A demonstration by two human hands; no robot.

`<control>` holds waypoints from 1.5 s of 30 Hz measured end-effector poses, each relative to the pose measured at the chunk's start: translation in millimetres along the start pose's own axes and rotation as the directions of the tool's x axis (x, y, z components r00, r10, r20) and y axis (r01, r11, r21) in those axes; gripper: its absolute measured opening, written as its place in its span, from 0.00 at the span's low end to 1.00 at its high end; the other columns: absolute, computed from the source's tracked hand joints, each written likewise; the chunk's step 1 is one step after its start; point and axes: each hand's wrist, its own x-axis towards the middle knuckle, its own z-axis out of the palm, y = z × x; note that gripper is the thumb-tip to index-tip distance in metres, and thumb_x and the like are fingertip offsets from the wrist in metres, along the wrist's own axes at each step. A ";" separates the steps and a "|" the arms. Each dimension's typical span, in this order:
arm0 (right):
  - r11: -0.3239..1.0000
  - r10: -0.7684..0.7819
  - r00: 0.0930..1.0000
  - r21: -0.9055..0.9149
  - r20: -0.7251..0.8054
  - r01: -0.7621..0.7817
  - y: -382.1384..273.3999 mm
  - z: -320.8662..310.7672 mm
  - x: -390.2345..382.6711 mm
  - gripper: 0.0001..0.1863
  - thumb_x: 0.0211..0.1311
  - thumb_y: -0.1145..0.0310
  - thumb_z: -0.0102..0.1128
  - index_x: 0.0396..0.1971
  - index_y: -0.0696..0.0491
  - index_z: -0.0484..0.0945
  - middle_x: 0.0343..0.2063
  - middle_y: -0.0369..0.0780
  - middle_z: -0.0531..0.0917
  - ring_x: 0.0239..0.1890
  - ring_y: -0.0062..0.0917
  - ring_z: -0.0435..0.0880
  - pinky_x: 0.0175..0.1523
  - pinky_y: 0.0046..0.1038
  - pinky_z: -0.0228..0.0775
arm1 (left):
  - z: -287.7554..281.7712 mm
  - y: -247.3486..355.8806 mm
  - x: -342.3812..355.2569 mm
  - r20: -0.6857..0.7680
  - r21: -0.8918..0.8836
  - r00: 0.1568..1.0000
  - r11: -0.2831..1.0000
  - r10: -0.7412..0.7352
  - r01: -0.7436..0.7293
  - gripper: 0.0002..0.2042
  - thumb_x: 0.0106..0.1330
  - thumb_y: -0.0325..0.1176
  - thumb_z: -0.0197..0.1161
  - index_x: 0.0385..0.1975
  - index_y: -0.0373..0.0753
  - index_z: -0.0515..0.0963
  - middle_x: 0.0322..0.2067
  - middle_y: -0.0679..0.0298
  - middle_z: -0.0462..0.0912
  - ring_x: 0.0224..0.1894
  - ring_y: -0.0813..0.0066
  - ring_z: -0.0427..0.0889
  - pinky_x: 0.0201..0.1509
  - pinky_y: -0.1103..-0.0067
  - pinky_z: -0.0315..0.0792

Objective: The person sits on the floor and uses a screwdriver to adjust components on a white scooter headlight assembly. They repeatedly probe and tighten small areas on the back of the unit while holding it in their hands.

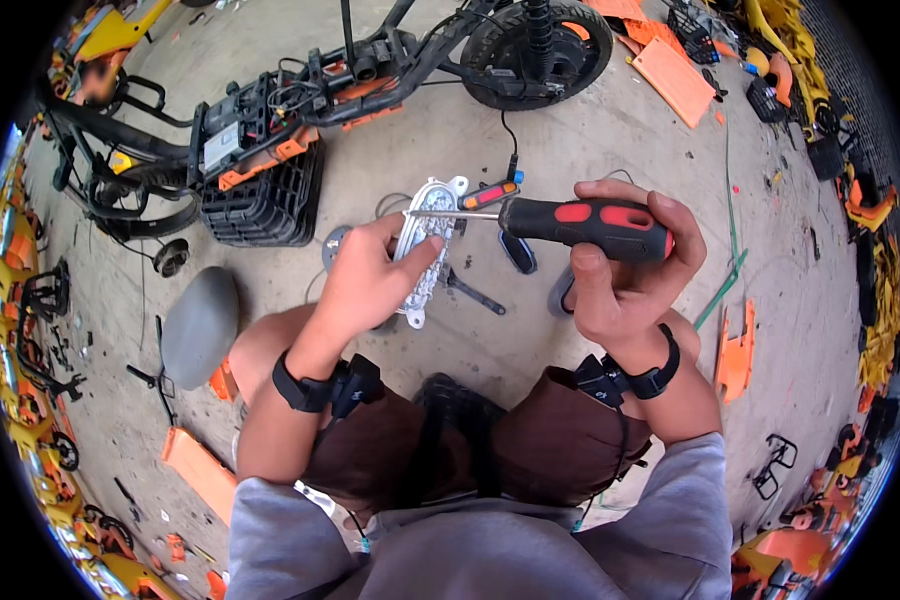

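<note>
My left hand (365,280) grips an oval silver lamp housing (435,200) with shiny faceted insides and small mounting ears at both ends. My right hand (630,300) is wrapped round the black and red handle of a screwdriver (580,222). Its metal shaft points left, and the tip meets or overlaps the housing's upper rim beside my left fingers; I cannot tell whether it touches. Just beyond lies a red and yellow handheld device (490,194). A dark oblong object (518,253) and a black bar (477,293) rest on the floor below it.
A stripped scooter frame (370,62) with its wheel (480,62) stands ahead, near a black crate (265,205). A grey seat (200,330) lies left. Orange panels (675,80) and a green strip (722,290) lie right. Yellow and orange parts line both sides.
</note>
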 end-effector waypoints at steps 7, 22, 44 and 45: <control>0.998 -0.061 0.996 0.033 0.069 0.058 -2.9 -4.3 -0.2 0.39 0.51 0.80 0.72 0.61 0.50 0.58 0.48 0.55 0.78 0.46 0.39 0.84 0.47 0.33 0.80 | 2.4 5.7 5.1 0.003 0.058 0.999 0.998 0.035 -0.035 0.13 0.64 0.37 0.66 0.31 0.29 0.79 0.16 0.58 0.78 0.18 0.77 0.72 0.25 0.74 0.68; 0.975 -0.224 0.969 0.036 0.108 0.221 -6.7 4.9 -2.2 0.39 0.45 0.70 0.80 0.58 0.48 0.66 0.46 0.54 0.80 0.37 0.43 0.85 0.37 0.36 0.81 | 2.8 5.4 8.2 0.013 0.189 0.998 0.980 0.055 -0.057 0.14 0.62 0.37 0.67 0.33 0.30 0.80 0.15 0.52 0.77 0.16 0.63 0.74 0.26 0.68 0.67; 0.955 -0.296 0.948 0.022 0.115 0.296 -7.2 10.2 -3.1 0.34 0.46 0.67 0.80 0.52 0.50 0.69 0.45 0.52 0.80 0.34 0.40 0.86 0.33 0.33 0.82 | 3.8 10.4 4.5 0.023 0.323 0.998 0.945 0.051 -0.056 0.15 0.62 0.39 0.66 0.29 0.30 0.79 0.16 0.48 0.78 0.22 0.51 0.81 0.31 0.64 0.74; 0.956 -0.293 0.949 0.022 0.116 0.293 -7.6 10.1 -3.0 0.33 0.46 0.66 0.80 0.52 0.50 0.70 0.45 0.52 0.80 0.34 0.41 0.86 0.33 0.33 0.82 | 3.7 10.8 4.5 0.025 0.333 0.998 0.941 0.054 -0.059 0.15 0.62 0.39 0.66 0.28 0.30 0.79 0.16 0.48 0.78 0.22 0.50 0.81 0.31 0.63 0.74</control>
